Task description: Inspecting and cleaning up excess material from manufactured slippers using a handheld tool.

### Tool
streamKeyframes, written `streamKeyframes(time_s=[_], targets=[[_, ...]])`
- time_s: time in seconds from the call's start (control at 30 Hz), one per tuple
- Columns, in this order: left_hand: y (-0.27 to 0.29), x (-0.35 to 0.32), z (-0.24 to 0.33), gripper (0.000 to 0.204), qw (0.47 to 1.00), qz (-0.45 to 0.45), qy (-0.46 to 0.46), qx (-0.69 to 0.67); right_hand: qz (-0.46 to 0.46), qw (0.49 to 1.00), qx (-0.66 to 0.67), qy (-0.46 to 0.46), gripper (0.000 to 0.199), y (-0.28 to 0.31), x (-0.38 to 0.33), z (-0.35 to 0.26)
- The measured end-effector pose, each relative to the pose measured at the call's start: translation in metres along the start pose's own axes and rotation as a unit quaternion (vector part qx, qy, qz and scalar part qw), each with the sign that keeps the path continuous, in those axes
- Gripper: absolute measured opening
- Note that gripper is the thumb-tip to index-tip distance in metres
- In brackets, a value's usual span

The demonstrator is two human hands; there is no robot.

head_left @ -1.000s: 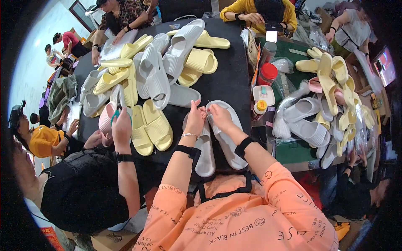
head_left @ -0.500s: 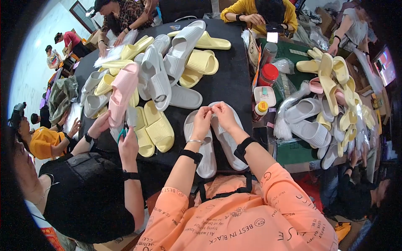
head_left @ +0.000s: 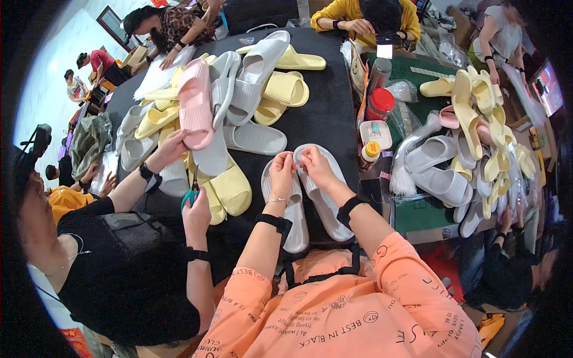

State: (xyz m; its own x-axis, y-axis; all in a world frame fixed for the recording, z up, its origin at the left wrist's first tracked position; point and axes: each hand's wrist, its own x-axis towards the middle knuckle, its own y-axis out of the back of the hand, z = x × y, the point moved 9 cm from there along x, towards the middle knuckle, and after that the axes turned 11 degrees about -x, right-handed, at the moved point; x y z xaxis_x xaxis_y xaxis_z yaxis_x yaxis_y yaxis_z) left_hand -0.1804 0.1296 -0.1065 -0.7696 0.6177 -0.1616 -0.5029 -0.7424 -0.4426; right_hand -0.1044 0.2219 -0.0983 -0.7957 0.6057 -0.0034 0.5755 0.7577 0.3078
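A pair of light grey slippers lies side by side on the black table in front of me, a left slipper (head_left: 295, 230) and a right slipper (head_left: 335, 212), toes away from me. My left hand (head_left: 282, 173) is over the left slipper's strap, thumb and fingertips pinched together. Close beside it, my right hand (head_left: 316, 167) is pinched above the right slipper's strap, a small gap between the two. Whatever the fingertips hold is too small to make out. My hands hide much of both straps.
At my left a co-worker holds a pink slipper (head_left: 196, 101) and teal-handled scissors (head_left: 190, 198). Piled grey slippers and yellow slippers (head_left: 231, 190) lie ahead left. On the right stand a red-lidded jar (head_left: 381, 102), a yellow-capped bottle (head_left: 371, 152), clear strips (head_left: 406, 170) and more slippers.
My hands have drawn slightly apart from touching fingertips. The co-worker's pink slipper has moved right over the pile, and their scissors hand has shifted right and lower.
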Motion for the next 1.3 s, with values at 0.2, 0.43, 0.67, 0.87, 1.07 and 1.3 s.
streamKeyframes(time_s=[0.2, 0.43, 0.67, 0.87, 1.07, 1.3], targets=[[0.002, -0.001, -0.001, 0.015, 1.0, 0.005, -0.007, 0.006, -0.026, 0.998, 0.003, -0.065, 0.014, 0.002, -0.009, -0.009], [0.004, 0.001, -0.004, 0.016, 1.0, 0.005, 0.004, -0.006, 0.032, 0.988, -0.147, 0.027, 0.019, 0.004, -0.006, -0.016], [0.002, 0.001, -0.003, 0.015, 1.0, -0.001, 0.011, 0.017, 0.036, 0.988, -0.146, 0.022, 0.02, 0.003, -0.005, -0.016], [0.003, 0.001, -0.004, 0.013, 0.999, 0.005, 0.011, 0.03, 0.037, 0.99, -0.135, 0.02, 0.019, 0.005, -0.006, -0.015], [-0.004, -0.002, 0.0, 0.015, 0.998, -0.005, 0.004, 0.064, 0.047, 0.99, -0.13, 0.025, 0.02, 0.007, -0.006, -0.012], [0.002, -0.006, 0.0, 0.017, 0.998, 0.032, 0.036, 0.036, 0.026, 0.998, -0.055, -0.02, 0.016, 0.004, -0.007, -0.007]])
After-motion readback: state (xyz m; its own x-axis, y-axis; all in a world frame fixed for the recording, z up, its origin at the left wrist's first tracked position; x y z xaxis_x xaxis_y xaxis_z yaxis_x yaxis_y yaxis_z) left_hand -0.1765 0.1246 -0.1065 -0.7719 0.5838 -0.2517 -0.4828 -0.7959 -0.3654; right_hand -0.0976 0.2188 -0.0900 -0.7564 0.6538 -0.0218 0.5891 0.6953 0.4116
